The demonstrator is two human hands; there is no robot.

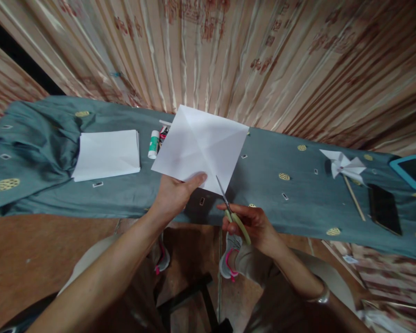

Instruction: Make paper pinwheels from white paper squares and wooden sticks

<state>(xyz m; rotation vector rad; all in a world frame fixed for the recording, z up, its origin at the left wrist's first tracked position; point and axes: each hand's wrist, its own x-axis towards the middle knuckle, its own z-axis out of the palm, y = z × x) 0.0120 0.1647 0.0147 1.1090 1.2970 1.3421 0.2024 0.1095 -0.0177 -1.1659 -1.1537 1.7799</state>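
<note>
My left hand (175,196) pinches the lower edge of a white paper sheet (208,143), thumb on top and fingers underneath. Diagonal creases cross the sheet, which is held up above the cloth. In my right hand (251,224) is a pair of scissors (234,215) with yellow-green handles. Their blades meet the sheet's near corner, along a crease. Partly behind the sheet stand a glue stick (154,144) with a green label and a small red and black item (163,133), its kind hidden.
A stack of white paper (107,155) lies left on the green cloth (270,152). To the right are a paper pinwheel (345,166) on a wooden stick, a dark phone (384,209) and a blue-framed device (412,171). A pleated curtain (215,55) hangs behind.
</note>
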